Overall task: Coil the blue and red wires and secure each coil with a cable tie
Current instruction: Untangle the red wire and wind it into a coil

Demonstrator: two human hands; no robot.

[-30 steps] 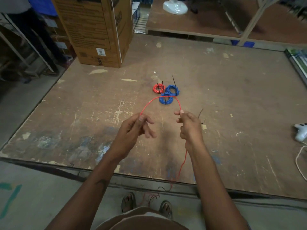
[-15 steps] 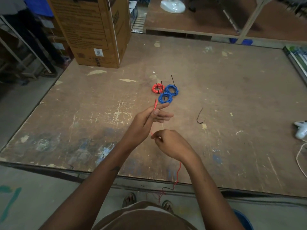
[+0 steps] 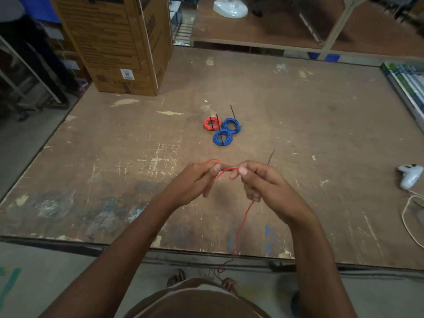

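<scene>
Broadly, a worn brown surface (image 3: 298, 134) fills the view, with a cardboard box (image 3: 119, 42) at its far left corner. Both hands hover near the front edge: the left hand (image 3: 195, 182) pinches a small loop of red wire (image 3: 245, 216), and the right hand (image 3: 261, 182) pinches the same wire just beside it, the rest trailing down over the edge. Farther back lie a red coil (image 3: 212, 123) and two blue coils (image 3: 223, 137), touching, each tied. A loose black tie (image 3: 271, 156) lies just beyond the right hand.
</scene>
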